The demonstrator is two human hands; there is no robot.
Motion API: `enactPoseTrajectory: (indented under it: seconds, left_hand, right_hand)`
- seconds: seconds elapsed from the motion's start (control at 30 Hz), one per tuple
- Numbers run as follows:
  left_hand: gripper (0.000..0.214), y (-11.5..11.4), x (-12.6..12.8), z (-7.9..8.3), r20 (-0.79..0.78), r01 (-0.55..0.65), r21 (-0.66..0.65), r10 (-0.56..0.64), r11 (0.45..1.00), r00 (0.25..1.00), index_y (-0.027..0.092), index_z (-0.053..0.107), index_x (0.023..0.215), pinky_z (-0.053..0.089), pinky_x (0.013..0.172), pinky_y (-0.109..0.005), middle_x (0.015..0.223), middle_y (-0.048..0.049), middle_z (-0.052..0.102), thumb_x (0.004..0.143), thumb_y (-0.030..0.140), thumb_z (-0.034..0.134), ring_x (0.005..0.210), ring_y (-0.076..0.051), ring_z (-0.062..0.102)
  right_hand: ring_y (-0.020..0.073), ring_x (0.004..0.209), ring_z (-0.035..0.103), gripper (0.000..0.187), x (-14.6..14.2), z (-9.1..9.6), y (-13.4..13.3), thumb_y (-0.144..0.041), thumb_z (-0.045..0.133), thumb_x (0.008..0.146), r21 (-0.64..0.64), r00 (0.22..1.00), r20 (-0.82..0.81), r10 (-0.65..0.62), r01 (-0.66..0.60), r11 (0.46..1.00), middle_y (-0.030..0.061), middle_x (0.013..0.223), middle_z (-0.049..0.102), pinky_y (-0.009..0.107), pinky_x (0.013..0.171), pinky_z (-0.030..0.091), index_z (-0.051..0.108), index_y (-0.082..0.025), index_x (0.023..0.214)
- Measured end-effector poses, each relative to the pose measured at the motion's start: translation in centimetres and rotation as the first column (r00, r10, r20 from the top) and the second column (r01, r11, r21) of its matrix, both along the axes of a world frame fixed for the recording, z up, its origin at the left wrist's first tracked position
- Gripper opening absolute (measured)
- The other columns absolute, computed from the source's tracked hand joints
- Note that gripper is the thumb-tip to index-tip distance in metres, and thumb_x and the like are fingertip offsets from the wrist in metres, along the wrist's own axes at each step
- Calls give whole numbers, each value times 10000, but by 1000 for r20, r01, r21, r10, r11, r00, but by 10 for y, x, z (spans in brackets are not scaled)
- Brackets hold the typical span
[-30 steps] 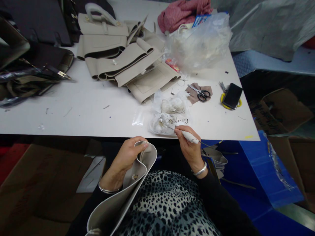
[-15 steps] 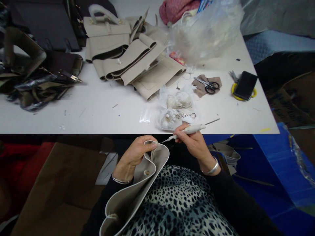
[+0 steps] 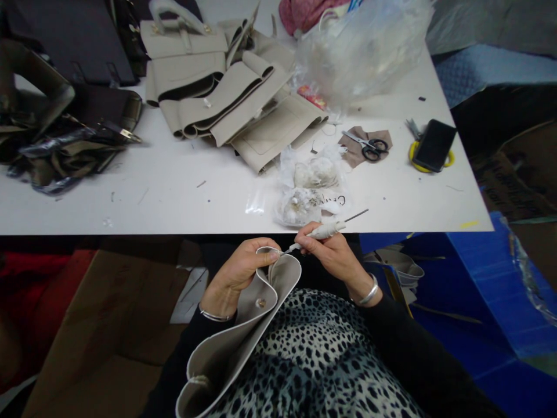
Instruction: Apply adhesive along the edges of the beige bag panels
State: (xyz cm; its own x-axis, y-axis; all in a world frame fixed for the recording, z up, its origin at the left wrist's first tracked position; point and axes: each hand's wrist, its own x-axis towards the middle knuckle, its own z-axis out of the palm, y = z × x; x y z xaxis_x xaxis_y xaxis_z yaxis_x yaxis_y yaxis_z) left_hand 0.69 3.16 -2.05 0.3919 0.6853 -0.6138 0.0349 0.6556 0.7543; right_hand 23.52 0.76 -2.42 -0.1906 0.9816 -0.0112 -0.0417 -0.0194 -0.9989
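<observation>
My left hand [image 3: 237, 276] pinches the folded top edge of a beige leather bag panel [image 3: 243, 331] that curves down over my lap. A small metal snap [image 3: 261, 302] shows on the panel's inner face. My right hand [image 3: 333, 252] grips a thin white-handled pointed tool [image 3: 319, 233] like a pen. Its metal tip touches the panel's folded edge right by my left fingertips. Both hands are just below the front edge of the white table [image 3: 174, 197].
Small clear bags of hardware [image 3: 311, 191] lie near the table edge. Behind them are stacked beige bag pieces [image 3: 230, 98], scissors [image 3: 368, 146], a phone on a yellow tape roll [image 3: 433, 152], a big plastic bag [image 3: 361, 52] and dark bag parts [image 3: 65, 139]. A blue bin [image 3: 478, 278] stands to my right.
My right hand lifted the tool from the hardware bags, swung its tip leftward and brought it down to the panel's folded edge. My left hand kept its hold on the panel.
</observation>
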Motion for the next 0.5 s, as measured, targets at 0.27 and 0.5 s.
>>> enactPoseTrajectory:
  seconds: [0.27,0.5]
  left_hand:
    - [393,-5,6,0,20,-46,2,46,999,999,153,692,762,381,565,-238,651,17,602,614,428,930,565,-107,510]
    - [390,-10,15,-1,57,-158,-1,158,987,986,151,691,744,372,537,-234,639,4,620,574,397,940,553,-110,503]
  right_hand:
    - [154,717,626,308,-6,-6,-2,-496,674,1014,-8,999,6,-41,41,999,-2,784,651,288,698,512,700,-203,924]
    - [202,830,662,225,2,2,-17,-432,661,1049,211,991,137,-12,-17,977,37,915,731,349,801,533,740,-236,974]
